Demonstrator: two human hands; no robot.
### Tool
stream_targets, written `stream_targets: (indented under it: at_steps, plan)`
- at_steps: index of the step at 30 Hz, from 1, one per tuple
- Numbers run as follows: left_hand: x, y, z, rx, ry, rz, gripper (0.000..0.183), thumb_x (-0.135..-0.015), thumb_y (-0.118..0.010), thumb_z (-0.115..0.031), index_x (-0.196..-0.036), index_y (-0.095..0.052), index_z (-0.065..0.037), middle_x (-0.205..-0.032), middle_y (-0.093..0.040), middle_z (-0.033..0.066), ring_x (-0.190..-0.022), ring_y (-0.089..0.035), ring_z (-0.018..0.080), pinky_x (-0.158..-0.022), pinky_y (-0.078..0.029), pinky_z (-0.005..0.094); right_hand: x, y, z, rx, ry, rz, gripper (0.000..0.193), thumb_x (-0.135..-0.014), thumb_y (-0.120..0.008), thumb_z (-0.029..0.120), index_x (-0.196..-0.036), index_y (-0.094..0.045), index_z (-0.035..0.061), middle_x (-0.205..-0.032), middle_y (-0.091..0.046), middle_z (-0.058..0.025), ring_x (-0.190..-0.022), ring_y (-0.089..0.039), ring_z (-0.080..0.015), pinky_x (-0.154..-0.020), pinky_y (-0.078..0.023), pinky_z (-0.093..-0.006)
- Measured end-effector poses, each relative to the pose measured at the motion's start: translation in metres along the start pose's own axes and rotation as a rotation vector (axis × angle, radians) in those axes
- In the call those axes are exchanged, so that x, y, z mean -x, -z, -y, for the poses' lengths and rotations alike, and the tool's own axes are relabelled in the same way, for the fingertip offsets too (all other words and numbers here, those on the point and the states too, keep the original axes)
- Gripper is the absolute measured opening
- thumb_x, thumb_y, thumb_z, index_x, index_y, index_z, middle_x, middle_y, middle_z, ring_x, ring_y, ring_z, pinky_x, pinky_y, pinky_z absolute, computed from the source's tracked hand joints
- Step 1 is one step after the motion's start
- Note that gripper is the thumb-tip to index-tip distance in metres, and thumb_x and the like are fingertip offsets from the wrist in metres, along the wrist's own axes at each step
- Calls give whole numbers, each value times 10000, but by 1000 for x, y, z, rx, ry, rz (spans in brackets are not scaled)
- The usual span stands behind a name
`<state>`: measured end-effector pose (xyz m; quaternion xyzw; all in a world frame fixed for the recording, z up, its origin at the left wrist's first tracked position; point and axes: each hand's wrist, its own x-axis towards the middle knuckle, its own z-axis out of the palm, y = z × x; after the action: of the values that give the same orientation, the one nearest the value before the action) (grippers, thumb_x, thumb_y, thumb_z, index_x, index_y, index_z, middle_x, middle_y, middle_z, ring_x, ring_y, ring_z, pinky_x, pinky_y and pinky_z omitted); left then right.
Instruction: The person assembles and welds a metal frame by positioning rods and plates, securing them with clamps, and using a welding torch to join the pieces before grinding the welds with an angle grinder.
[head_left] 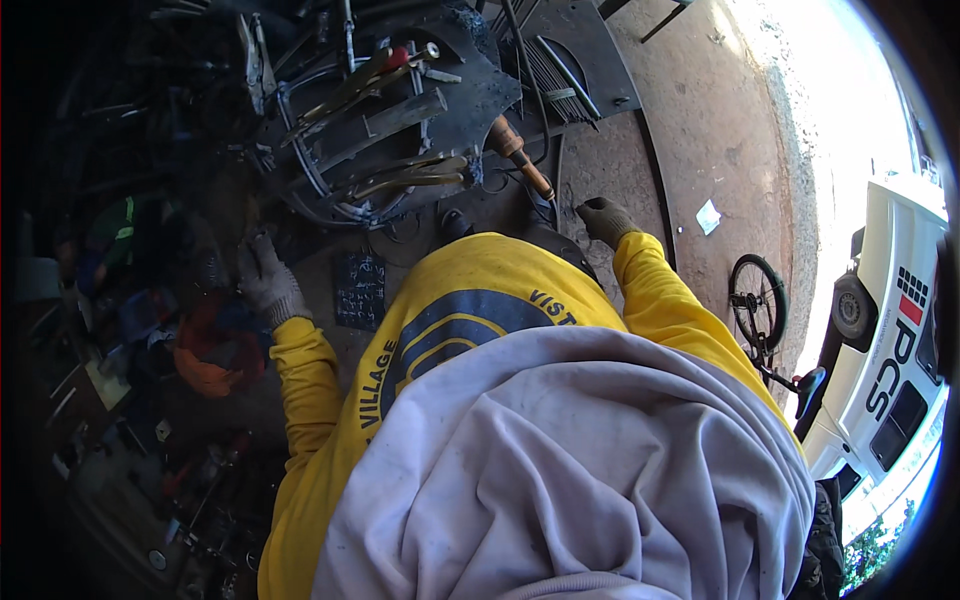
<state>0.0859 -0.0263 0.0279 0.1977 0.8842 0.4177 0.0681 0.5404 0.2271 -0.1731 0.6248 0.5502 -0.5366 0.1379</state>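
My left hand (270,283), in a grey knitted glove, hangs left of my body with its fingers stretched out. It is nearest the dark clutter at the left and the lower left side of the metal worktable (490,92). My right hand (607,221), gloved too, is out to the right with its fingers curled in. Whatever it may hold is hidden. Between that hand and the table is an orange-brown cylindrical tool (523,160), apart from the fingers. On the table lie a curved metal frame (287,120), locking pliers (256,62) and brass-coloured clamps (410,178).
A bundle of thin rods (562,85) lies at the table's right end. Beside my left arm are a dark board with chalk marks (359,290) and an orange cloth-like item (205,370). Rightward stand a bicycle (757,300) and a white van (880,330); white paper (708,217) lies on the ground.
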Motion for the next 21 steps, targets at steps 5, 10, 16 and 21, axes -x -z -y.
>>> stream_targets:
  at_steps: [5, 10, 16, 21]
  plan:
    - [15, -3, 1, -274, -88, -162, 517, -1028, -516, -419, -1222, -644, 43, -1189, -696, 213, -1060, -675, 338, -930, -499, 396, -28, 4, -18, -40, -24, 41, 437, -907, -664, 409, -1167, -725, 65, -879, -735, -108, -716, -710, -214, -662, -551, -357]
    - [37, 1, 17, -345, 83, -196, 563, -1019, -523, -447, -1267, -627, 48, -1219, -679, 231, -1103, -656, 358, -949, -496, 407, -54, 20, -12, -87, -20, 72, 467, -910, -643, 428, -1183, -719, 56, -929, -742, -121, -754, -722, -216, -735, -562, -364]
    - [87, 11, 46, -573, 244, -131, 522, -1020, -517, -444, -1222, -654, 18, -1174, -696, 208, -1039, -680, 338, -848, -538, 420, -99, 56, 17, -145, 61, -12, 470, -929, -643, 392, -1200, -696, 12, -969, -733, -130, -808, -711, -211, -738, -566, -346]
    - [132, 12, 58, -601, 501, 206, 404, -1013, -532, -400, -1044, -664, -20, -988, -688, 132, -774, -698, 225, -686, -544, 371, -144, 93, 55, 75, 99, -286, 446, -951, -605, 410, -1247, -689, 86, -1041, -735, -157, -881, -726, -244, -801, -570, -360]
